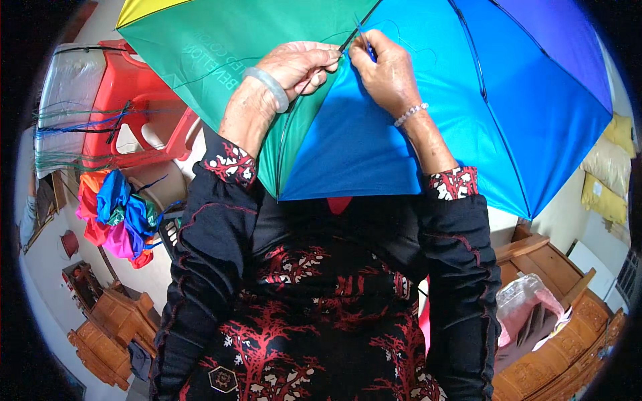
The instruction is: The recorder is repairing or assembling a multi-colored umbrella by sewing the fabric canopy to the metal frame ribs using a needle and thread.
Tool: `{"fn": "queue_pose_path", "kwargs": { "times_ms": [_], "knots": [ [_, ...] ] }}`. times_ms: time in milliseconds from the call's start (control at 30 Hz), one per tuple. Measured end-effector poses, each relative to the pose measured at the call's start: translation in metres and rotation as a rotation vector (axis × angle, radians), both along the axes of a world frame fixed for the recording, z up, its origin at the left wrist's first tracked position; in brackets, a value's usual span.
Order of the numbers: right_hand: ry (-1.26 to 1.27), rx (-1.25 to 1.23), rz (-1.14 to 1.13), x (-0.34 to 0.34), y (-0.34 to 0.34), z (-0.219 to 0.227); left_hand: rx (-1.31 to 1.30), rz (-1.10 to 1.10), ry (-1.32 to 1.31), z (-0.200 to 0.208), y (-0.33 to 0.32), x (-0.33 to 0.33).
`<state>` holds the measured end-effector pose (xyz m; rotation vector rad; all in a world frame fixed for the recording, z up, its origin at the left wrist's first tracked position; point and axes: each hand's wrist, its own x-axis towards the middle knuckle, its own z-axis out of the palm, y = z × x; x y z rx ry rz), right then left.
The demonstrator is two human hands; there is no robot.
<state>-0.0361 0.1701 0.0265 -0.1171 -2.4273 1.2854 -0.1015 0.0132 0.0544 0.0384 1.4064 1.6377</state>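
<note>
An opened umbrella point(348, 147) with green, blue, purple and yellow panels spreads out in front of me, its inner ribs facing up. My left hand point(297, 70), with a pale bangle at the wrist, is closed and pinches a dark rib at the green and blue seam. Just to its right, my right hand point(388, 73), wearing a beaded bracelet, pinches a small thin blue thing point(364, 41) close to that rib; its exact kind is hard to make out. Fine dark thread point(207, 79) runs across the green panel to my fingers.
A red plastic stool point(134, 113) stands at the left, with bundles of blue, green and black threads point(73, 127) across it. Below it lies a heap of colourful folded fabric point(120, 214). Carved wooden furniture point(562, 341) is at lower right, yellowish sacks point(605, 197) at far right.
</note>
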Motion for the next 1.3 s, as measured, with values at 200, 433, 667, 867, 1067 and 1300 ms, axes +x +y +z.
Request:
{"fn": "queue_pose_path", "kwargs": {
  "times_ms": [200,433,667,867,1067,1300],
  "knots": [
    [-0.082,-0.036,-0.074,0.001,0.002,0.003,-0.026,0.002,0.024,-0.002,0.001,0.000],
    [-0.061,-0.242,-0.056,0.009,0.005,0.003,-0.028,0.000,0.039,-0.002,-0.002,-0.002],
    [0.049,0.068,-0.025,0.007,-0.009,0.001,-0.026,-0.015,0.054,-0.005,-0.001,-0.003],
    [0.052,0.118,-0.022,0.003,-0.008,0.004,-0.008,-0.003,0.030,-0.003,0.000,-0.001],
    [0.018,0.084,-0.008,0.002,-0.007,0.002,-0.019,-0.034,0.056,-0.005,-0.002,-0.003],
    [-0.013,-0.018,-0.090,-0.001,0.004,-0.001,-0.041,-0.016,0.051,-0.005,0.000,-0.004]
  ]
}}
